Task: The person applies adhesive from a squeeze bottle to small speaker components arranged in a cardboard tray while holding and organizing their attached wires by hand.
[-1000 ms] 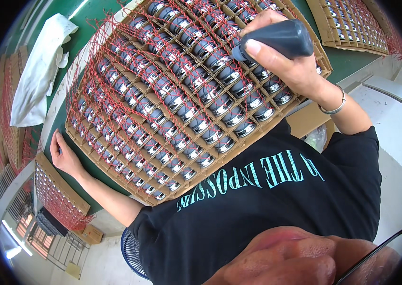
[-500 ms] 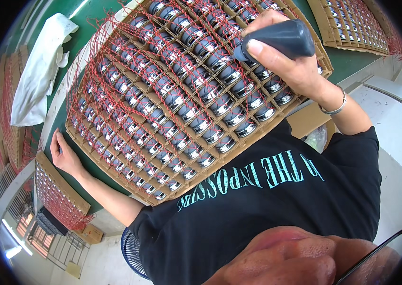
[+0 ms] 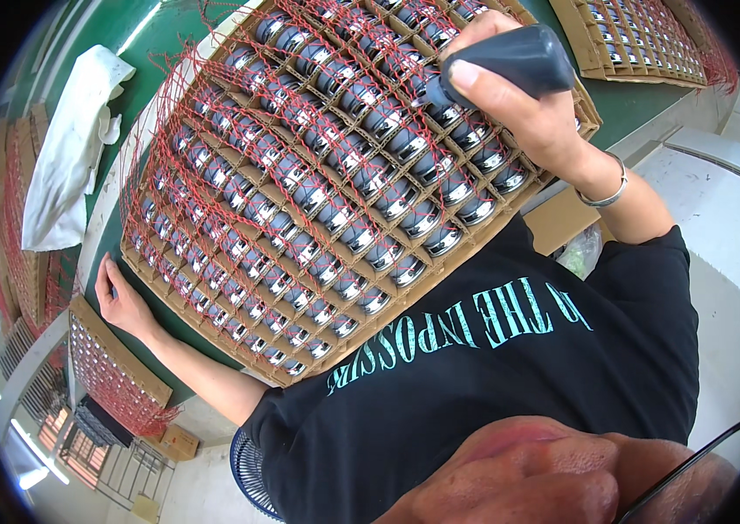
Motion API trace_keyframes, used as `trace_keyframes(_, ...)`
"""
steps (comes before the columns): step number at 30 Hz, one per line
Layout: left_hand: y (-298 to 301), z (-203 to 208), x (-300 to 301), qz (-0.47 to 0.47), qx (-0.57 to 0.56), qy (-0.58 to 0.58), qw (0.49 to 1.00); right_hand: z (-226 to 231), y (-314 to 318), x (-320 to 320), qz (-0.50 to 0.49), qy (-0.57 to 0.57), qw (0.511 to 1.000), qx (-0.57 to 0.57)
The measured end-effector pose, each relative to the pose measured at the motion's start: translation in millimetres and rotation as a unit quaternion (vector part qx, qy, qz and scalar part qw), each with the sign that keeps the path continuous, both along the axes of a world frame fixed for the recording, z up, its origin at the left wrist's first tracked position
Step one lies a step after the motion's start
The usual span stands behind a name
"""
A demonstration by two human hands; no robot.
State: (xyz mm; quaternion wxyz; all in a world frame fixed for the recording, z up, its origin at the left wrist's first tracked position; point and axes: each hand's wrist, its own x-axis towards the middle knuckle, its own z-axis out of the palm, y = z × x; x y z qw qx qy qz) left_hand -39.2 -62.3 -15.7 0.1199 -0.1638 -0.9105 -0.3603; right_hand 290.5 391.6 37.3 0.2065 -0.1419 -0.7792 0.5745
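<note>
My right hand (image 3: 523,109) is wrapped round a dark squeeze bottle (image 3: 518,61), held tilted over the far right part of a large cardboard tray (image 3: 453,262). The bottle's narrow nozzle (image 3: 422,99) points down and left, among the round parts; whether it touches one I cannot tell. Cardboard dividers split the tray into cells, most holding a round grey part with a shiny metal rim (image 3: 357,236). Thin red wires (image 3: 213,131) run across them in loops. By the tray's left edge, my left hand (image 3: 125,306) rests on the green table (image 3: 179,349), fingers loosely extended, holding nothing I can see.
A second divided tray (image 3: 641,44) of similar parts lies at the far right, with another tray (image 3: 117,362) at the left. White cloth (image 3: 73,153) lies beyond my left hand. A blue slatted chair (image 3: 249,472) stands below my left arm.
The whole view has shifted slightly. The bottle's nozzle shows more clearly now, close to the parts. My right hand keeps its grip, and my left hand stays beside the tray.
</note>
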Motion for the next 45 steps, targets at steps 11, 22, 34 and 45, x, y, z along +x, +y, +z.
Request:
trace_keyframes(11, 2.1, 0.9, 1.9, 0.005, -0.008, 0.003, 1.000, -2.9, -1.1, -1.8, 0.015, 0.002, 1.000, 0.025)
trace_keyframes(22, 0.2, 0.5, 0.5, 0.005, -0.006, -0.001, 1.000, -2.5, -1.1, -1.9, 0.004, 0.006, 1.000, 0.023)
trace_keyframes(34, 1.1, 0.7, 0.4, -0.007, -0.016, 0.007, 1.000, -4.5, -2.3, -2.5, 0.007, 0.016, 0.999, 0.028)
trace_keyframes(45, 0.7, 1.2, -4.9, -0.005, -0.010, 0.008, 1.000, 4.2, -13.0, 26.4, 0.009, 0.011, 1.000, 0.004)
